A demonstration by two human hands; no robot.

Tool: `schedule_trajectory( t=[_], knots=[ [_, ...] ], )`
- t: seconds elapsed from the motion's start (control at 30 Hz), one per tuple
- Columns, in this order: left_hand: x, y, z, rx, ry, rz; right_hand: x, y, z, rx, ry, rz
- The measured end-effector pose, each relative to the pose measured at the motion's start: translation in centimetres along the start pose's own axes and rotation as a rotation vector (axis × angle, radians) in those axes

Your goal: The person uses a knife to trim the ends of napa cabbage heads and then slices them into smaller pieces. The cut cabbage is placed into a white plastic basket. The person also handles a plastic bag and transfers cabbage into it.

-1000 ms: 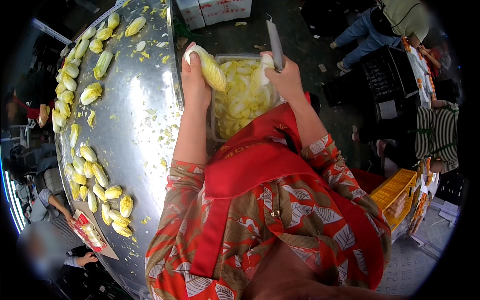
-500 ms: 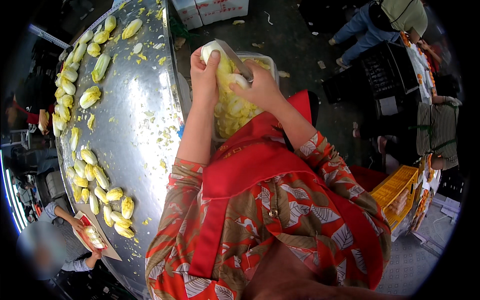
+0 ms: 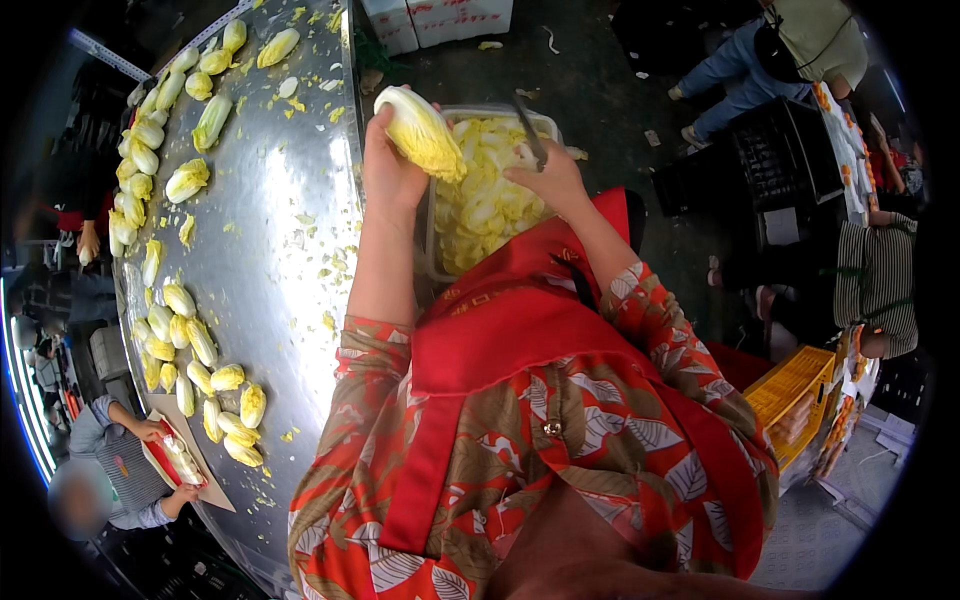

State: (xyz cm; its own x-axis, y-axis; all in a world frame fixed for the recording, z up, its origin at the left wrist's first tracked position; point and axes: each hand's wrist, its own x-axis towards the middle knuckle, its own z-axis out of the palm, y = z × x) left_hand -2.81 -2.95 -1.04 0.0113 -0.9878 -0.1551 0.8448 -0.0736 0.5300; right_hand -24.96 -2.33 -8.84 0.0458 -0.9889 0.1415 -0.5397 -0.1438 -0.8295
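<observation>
My left hand (image 3: 394, 165) is wrapped round a small napa cabbage (image 3: 418, 130), white at its upper end and yellow toward the lower leaf tips. To the right, my right hand (image 3: 553, 178) grips a knife (image 3: 531, 132) whose blade points up and away from the cabbage; the handle is mostly hidden in the fingers. Below both hands stands a clear plastic tub (image 3: 432, 240) heaped with loose yellow-white cabbage leaves (image 3: 487, 215). The knife and the cabbage are apart, on either side of the tub.
A metal table (image 3: 285, 200) lies to my left, with several whole cabbages (image 3: 187, 181) and leaf scraps on it. At its lower left a person (image 3: 130, 455) holds a red-and-white package (image 3: 180, 458). White boxes (image 3: 440, 22) stand beyond; black crates (image 3: 745, 150) and a yellow crate (image 3: 795, 395) are at right.
The knife in my right hand has come away from the cabbage and moved right. My left hand has tilted the cabbage and shifted slightly left. The person at lower left has moved a little.
</observation>
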Motion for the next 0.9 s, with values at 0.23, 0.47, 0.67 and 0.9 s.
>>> schedule_trajectory(
  t=[0.23,0.47,0.67,0.9],
  knots=[
    [-0.8,-1.3,0.8,0.403,-0.008,0.14,0.9,-4.6,-1.1,0.254,-0.181,0.064],
    [-1.7,-1.7,2.6,0.502,-0.011,0.221,0.3,-11.6,-0.7,0.364,-0.161,-0.068],
    [-1.6,-2.1,2.3,0.577,-0.033,0.336,0.3,-11.8,-1.0,0.34,-0.174,0.014],
    [-1.6,-2.2,2.1,0.842,-0.134,0.464,0.1,-11.2,0.4,0.166,0.104,-0.178]
  ],
)
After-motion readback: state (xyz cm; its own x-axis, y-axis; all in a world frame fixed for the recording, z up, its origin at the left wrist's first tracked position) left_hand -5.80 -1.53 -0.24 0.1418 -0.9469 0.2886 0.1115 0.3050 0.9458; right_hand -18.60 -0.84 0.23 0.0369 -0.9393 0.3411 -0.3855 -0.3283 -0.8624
